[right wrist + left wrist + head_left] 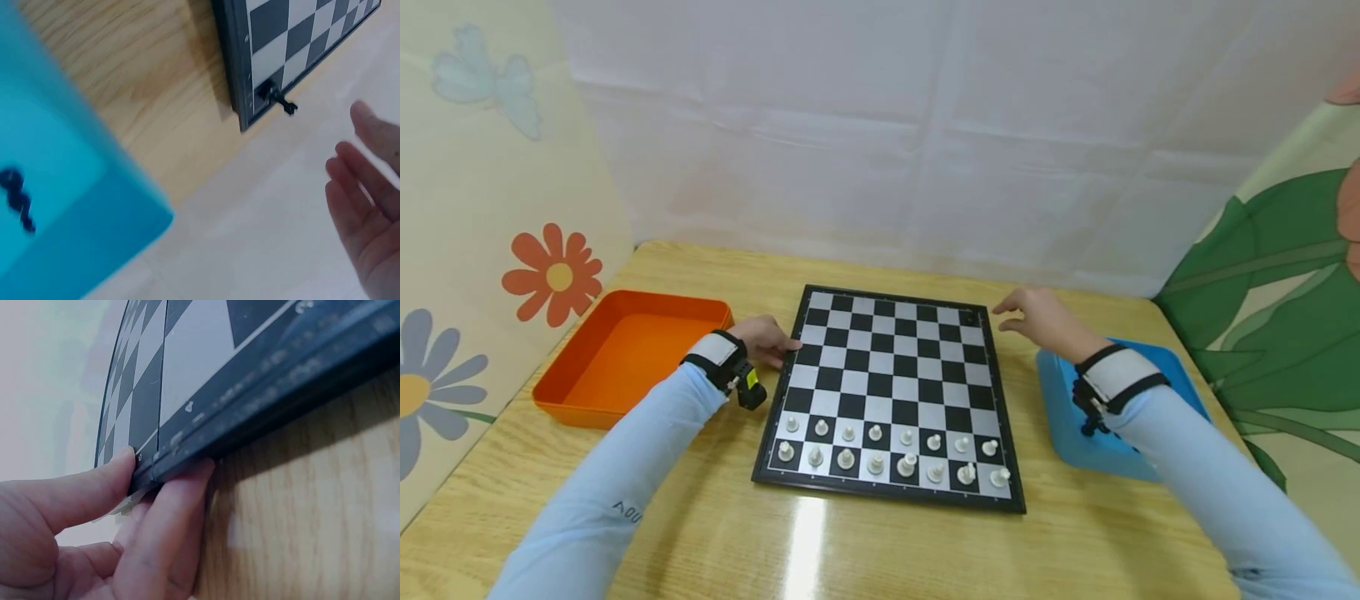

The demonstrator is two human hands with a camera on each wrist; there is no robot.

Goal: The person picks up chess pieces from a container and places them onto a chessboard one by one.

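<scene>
White chess pieces (891, 454) already stand in two neat rows on the side of the chessboard (889, 367) closest to the person, so that part looks done. At the board's far right corner stands only one black piece (279, 100), so most dark pieces still seem left to place. Pinching the board's left edge is the left hand (765, 339), while the right hand (1039, 319) hovers near that far corner with loose fingers, holding nothing.

left hand (765, 339) pinching with thumb and fingers, right hand (1037, 321) hovering, fingers relaxed
</scene>
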